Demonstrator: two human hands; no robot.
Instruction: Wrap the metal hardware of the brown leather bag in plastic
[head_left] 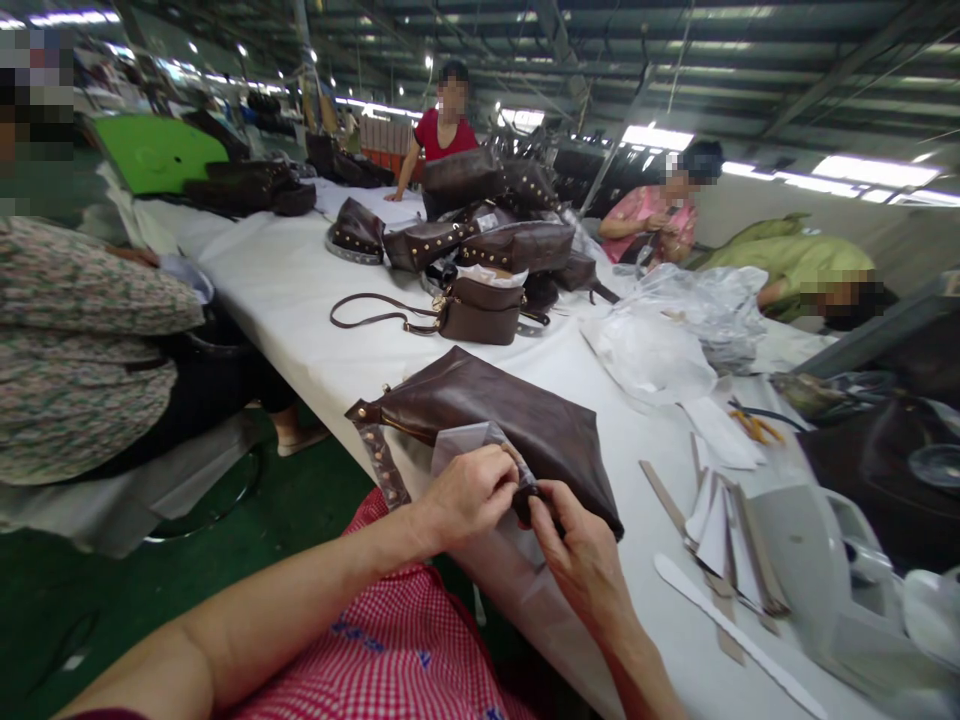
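A dark brown leather bag lies on the white-covered table in front of me, close to its near edge. From its left corner a studded strap hangs down over the edge. My left hand is closed in a pinch on clear plastic wrap beside the bag's near side. Against it, my right hand grips the dark end of the strap between thumb and fingers. Both hands nearly meet there, and the fingers partly hide the strap end and the plastic.
Beyond stand a small brown handbag and a pile of studded bags. Clear plastic bags lie at right, with orange-handled pliers, strips and a pale tape dispenser-like device. Co-workers sit or stand around the table.
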